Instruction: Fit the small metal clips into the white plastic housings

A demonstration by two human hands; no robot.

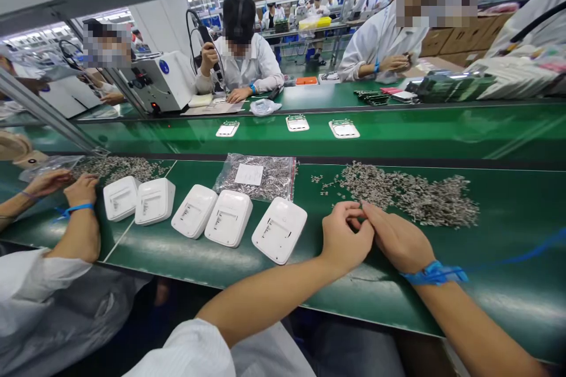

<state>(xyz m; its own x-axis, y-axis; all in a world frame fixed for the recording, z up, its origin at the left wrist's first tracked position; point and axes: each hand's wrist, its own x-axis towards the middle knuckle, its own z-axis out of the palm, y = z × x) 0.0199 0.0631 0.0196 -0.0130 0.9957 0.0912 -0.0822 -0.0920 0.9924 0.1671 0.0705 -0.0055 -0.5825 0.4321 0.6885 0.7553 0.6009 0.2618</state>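
The left hand [347, 238] and right hand [401, 240] meet at the fingertips, fingers bent into a near pinch; whether anything sits between them I cannot tell. Just on their far side, a loose heap of small metal parts [411, 191] spreads over the green bench [508, 283], presumably for easy reach. To the left, white plastic housings [279, 231] lie recess up, probably keeping those recesses accessible, with a clear bag [283, 179] of similar-looking pieces beyond.

beyond the green belt [384, 136], a white machine [174, 82] stands beside a co-worker [262, 63]; brown cartons [469, 39] sit farther right.
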